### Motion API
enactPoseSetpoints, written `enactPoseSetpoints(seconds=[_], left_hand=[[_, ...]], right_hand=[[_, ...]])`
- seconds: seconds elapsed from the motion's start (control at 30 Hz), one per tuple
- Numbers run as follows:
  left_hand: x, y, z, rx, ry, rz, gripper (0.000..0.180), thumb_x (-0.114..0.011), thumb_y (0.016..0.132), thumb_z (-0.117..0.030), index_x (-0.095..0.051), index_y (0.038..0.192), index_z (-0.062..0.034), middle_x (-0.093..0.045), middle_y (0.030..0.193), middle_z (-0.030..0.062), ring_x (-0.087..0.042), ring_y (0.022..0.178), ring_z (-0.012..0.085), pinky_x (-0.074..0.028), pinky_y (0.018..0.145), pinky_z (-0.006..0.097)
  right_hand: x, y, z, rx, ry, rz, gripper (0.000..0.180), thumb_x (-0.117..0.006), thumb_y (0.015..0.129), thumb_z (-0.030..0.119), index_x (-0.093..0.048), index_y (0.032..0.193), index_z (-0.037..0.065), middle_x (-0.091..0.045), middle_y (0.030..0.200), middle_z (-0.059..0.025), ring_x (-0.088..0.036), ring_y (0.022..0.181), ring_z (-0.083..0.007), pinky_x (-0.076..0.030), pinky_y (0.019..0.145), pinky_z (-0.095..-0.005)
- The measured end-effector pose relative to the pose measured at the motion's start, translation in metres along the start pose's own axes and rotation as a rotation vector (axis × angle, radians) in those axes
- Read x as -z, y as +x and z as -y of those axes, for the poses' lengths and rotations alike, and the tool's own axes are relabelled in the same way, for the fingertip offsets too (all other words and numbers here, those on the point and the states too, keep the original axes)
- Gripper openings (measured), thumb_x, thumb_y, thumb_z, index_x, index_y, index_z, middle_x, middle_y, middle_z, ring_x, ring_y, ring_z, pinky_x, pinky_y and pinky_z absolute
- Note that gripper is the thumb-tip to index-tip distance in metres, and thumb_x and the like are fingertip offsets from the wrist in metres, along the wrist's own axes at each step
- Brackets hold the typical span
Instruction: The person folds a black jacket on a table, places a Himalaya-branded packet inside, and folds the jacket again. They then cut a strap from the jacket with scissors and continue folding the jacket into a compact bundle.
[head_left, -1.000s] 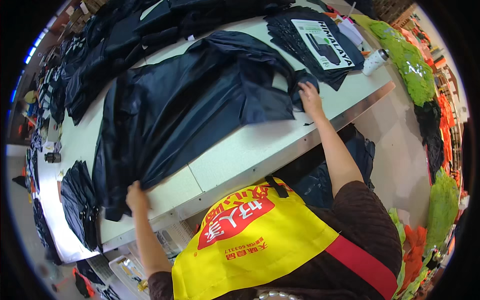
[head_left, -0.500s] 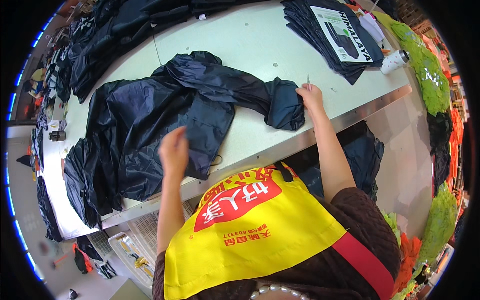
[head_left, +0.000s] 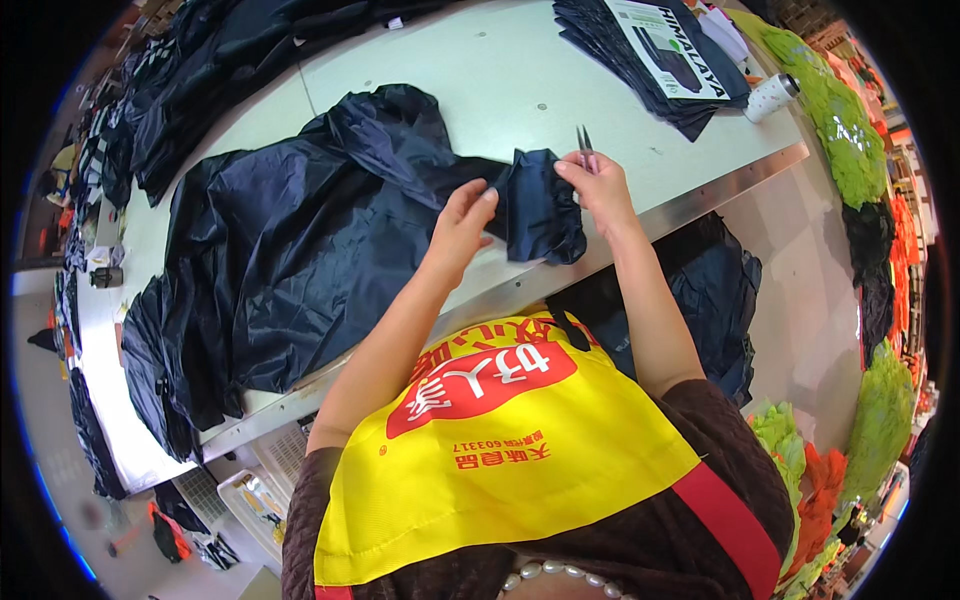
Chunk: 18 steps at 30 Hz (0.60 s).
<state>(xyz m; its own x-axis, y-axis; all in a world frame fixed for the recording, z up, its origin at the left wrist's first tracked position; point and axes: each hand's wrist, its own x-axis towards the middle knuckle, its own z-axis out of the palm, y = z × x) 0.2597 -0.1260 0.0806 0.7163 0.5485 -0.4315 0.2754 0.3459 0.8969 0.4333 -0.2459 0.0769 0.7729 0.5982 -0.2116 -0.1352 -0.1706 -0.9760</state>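
A dark, shiny garment (head_left: pixel 290 250) lies crumpled over the left and middle of the table. One narrow part of it, like a sleeve or leg, runs right and ends in a wide dark end piece (head_left: pixel 537 210). My right hand (head_left: pixel 602 195) is closed around small thread snips (head_left: pixel 586 150), whose two points stick up past the fingers. Its thumb and fingertips are at the right edge of the end piece. Just left of that piece, my left hand (head_left: pixel 462 232) hovers by the fabric with its fingers apart, holding nothing visible.
The pale table (head_left: pixel 480 80) has a metal front edge (head_left: pixel 720 185). Folded dark garments (head_left: pixel 620 60) with a printed sheet lie at the far right beside a white bottle (head_left: pixel 772 98). More dark clothes (head_left: pixel 230 80) line the back left. Dark fabric (head_left: pixel 715 300) hangs below the edge.
My left hand has moved right and away from me, from over the garment's body to beside the end piece. The end piece has shifted slightly left, and the snips' two points now show apart.
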Motion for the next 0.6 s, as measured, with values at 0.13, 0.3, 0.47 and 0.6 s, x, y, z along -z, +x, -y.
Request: enactPoseSetpoints(seconds=[0.13,0.3,0.47,0.6], left_hand=[[0.021,-0.030,0.001,0.114,-0.721,0.091,0.052,-0.058,0.088,-0.038,-0.044,0.132,-0.0151,-0.059,0.111,0.0082,-0.057,0.105,0.0230,-0.048,0.088,0.039],[0.049,-0.083,-0.022,0.104,-0.743,-0.066,0.036,-0.059,0.082,-0.028,-0.057,0.115,-0.0147,-0.063,0.109,0.0078,-0.061,0.098,0.0249,-0.051,0.085,0.041],[0.080,-0.108,-0.003,0.144,-0.956,-0.022,0.045,-0.052,0.085,-0.031,-0.051,0.124,-0.0095,-0.059,0.119,0.0130,-0.057,0.109,0.0309,-0.044,0.095,0.045],[0.098,-0.116,0.019,0.099,-1.062,0.105,0.046,-0.053,0.085,-0.032,-0.051,0.124,-0.0074,-0.058,0.120,0.0152,-0.057,0.108,0.0325,-0.044,0.096,0.045]], right_hand=[[-0.077,-0.095,0.037,0.307,-0.050,0.493,0.013,-0.066,0.080,0.009,-0.061,0.088,0.001,-0.062,0.077,-0.0049,-0.059,0.069,-0.0125,-0.048,0.065,-0.0260],[-0.094,-0.143,0.047,0.686,-0.183,0.578,0.010,-0.066,0.081,0.005,-0.061,0.089,0.002,-0.065,0.090,-0.0113,-0.064,0.076,-0.0198,-0.050,0.064,-0.0250],[-0.068,-0.129,0.059,0.506,-0.213,0.244,0.021,-0.069,0.079,0.012,-0.061,0.096,0.002,-0.061,0.088,-0.0026,-0.054,0.067,-0.0076,-0.044,0.058,-0.0214],[-0.072,-0.100,0.044,0.253,-0.120,0.507,0.021,-0.063,0.087,0.019,-0.061,0.091,-0.001,-0.055,0.076,0.0011,-0.044,0.067,-0.0047,-0.038,0.061,-0.0201]])
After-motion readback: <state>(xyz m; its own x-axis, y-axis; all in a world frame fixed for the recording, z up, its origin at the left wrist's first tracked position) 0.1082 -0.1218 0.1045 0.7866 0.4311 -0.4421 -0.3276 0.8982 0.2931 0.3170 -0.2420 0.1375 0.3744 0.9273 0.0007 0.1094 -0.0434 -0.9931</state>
